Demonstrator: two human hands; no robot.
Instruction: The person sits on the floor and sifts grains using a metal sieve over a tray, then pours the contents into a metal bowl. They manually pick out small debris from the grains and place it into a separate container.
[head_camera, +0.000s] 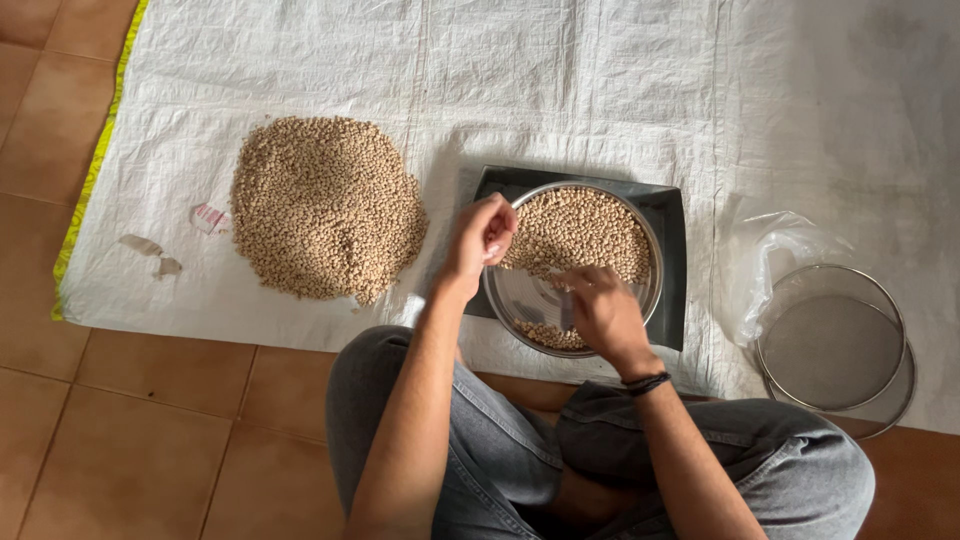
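Observation:
A round steel bowl (640, 240) half full of tan chickpeas (580, 230) rests tilted on a dark square tray (670, 210). My left hand (482, 235) grips the bowl's left rim, fingers curled over the edge. My right hand (600, 305) reaches into the bowl's near, bare side, fingers spread over a small cluster of chickpeas; whether it pinches any is hidden. A large heap of chickpeas (325, 205) lies on the white woven sheet (560, 80) to the left of the bowl.
Two round wire sieves (835, 340) lie stacked at the right beside a crumpled clear plastic bag (775, 250). Small paper scraps (205, 218) lie left of the heap. Tan floor tiles (150, 420) surround the sheet. My crossed legs in grey jeans (500, 450) fill the near edge.

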